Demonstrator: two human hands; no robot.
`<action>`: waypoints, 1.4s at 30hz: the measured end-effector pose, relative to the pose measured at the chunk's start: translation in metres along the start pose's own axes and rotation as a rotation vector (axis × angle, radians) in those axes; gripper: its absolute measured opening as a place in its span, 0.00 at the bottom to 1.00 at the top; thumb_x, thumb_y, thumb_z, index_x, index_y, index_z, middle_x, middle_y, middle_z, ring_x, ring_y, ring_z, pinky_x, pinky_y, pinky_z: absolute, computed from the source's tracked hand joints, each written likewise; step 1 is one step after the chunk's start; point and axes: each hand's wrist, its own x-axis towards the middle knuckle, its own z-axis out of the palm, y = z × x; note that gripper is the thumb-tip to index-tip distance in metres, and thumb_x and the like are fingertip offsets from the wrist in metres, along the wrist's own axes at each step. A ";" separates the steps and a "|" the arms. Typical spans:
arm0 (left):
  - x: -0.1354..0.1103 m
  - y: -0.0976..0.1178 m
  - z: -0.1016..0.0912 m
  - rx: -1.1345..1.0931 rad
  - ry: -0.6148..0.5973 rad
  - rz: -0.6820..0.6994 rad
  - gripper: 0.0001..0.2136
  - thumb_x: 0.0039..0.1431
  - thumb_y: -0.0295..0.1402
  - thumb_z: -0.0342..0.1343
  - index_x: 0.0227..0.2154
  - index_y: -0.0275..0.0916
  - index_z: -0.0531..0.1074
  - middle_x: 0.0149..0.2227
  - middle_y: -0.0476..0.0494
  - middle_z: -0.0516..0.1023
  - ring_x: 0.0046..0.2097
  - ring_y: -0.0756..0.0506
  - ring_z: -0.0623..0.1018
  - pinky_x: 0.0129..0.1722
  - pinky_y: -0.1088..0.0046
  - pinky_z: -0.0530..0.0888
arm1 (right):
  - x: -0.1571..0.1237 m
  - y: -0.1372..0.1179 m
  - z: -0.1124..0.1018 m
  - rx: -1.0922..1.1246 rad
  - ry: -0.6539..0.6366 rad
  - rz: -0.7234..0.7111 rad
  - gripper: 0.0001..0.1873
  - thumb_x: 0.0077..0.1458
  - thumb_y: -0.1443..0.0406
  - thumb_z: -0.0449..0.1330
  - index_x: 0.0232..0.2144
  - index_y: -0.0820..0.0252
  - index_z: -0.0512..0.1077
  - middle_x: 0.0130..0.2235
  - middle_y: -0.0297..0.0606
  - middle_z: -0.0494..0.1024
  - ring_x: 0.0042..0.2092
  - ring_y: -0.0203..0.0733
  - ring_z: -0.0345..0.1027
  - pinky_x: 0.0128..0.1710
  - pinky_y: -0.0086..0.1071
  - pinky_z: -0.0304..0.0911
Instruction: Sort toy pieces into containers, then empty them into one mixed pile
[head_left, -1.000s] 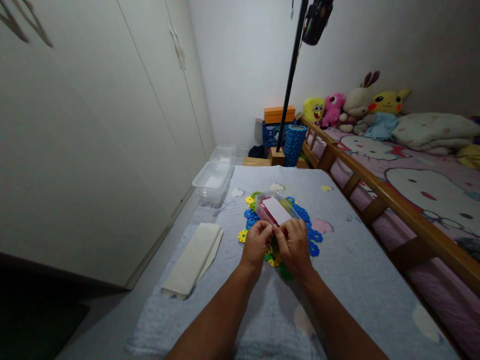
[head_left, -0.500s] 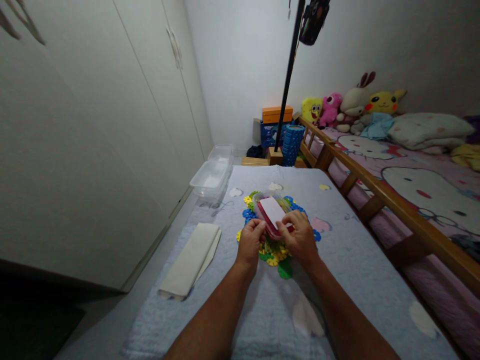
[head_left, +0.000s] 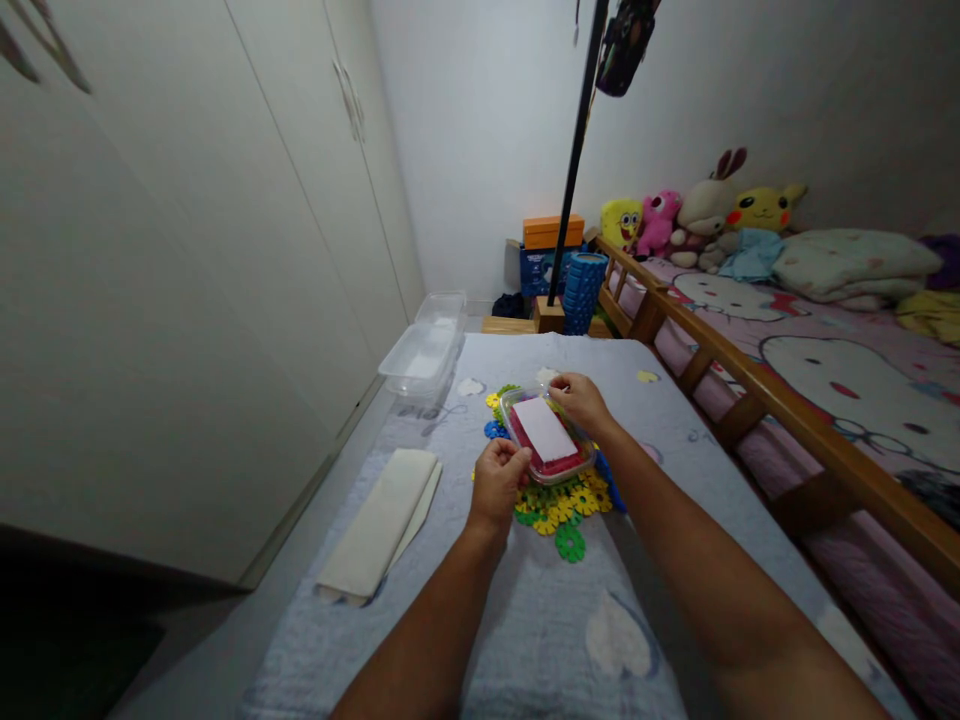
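A clear plastic container [head_left: 582, 466] with red contents and a white rectangular card [head_left: 545, 430] on it is in the middle of the bed-like surface. My left hand [head_left: 499, 482] is closed, its thumb and fingers pinched at the container's near-left edge. At the far-right edge of the container, my right hand [head_left: 581, 402] pinches the rim, its arm reaching across the right side. Yellow, green and blue flower-shaped plastic discs [head_left: 553, 512] lie under and around the container. One green disc [head_left: 570, 543] sits closest to me.
A folded cream cloth [head_left: 382, 520] lies to the left. Farther back on the left stand clear plastic boxes [head_left: 420, 358] beside the white wardrobe. A wooden bed rail [head_left: 795, 400] runs along the right. Behind the surface rises a black pole [head_left: 574, 170].
My right hand has moved from the container's near-right side to its far-right edge, uncovering the white card. My left hand stays almost in place at the near-left edge.
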 end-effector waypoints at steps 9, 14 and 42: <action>-0.001 -0.003 0.001 -0.035 -0.002 0.004 0.16 0.43 0.40 0.67 0.28 0.39 0.65 0.18 0.58 0.67 0.18 0.55 0.64 0.20 0.80 0.59 | -0.011 -0.006 -0.005 -0.107 0.229 -0.140 0.02 0.47 0.67 0.55 0.27 0.57 0.67 0.30 0.38 0.73 0.32 0.41 0.64 0.34 0.33 0.59; 0.001 -0.004 -0.001 -0.060 -0.018 0.009 0.17 0.45 0.41 0.67 0.30 0.39 0.66 0.20 0.57 0.68 0.20 0.55 0.65 0.22 0.80 0.61 | -0.017 -0.014 -0.008 -0.214 0.245 -0.052 0.06 0.55 0.67 0.52 0.35 0.58 0.69 0.27 0.37 0.73 0.27 0.42 0.63 0.30 0.32 0.52; 0.001 0.004 -0.001 -0.024 0.033 0.023 0.15 0.52 0.45 0.61 0.27 0.39 0.67 0.19 0.57 0.65 0.19 0.55 0.63 0.21 0.80 0.61 | -0.050 -0.011 -0.037 0.358 -0.061 0.066 0.12 0.48 0.58 0.60 0.34 0.56 0.66 0.25 0.30 0.73 0.28 0.40 0.68 0.28 0.32 0.65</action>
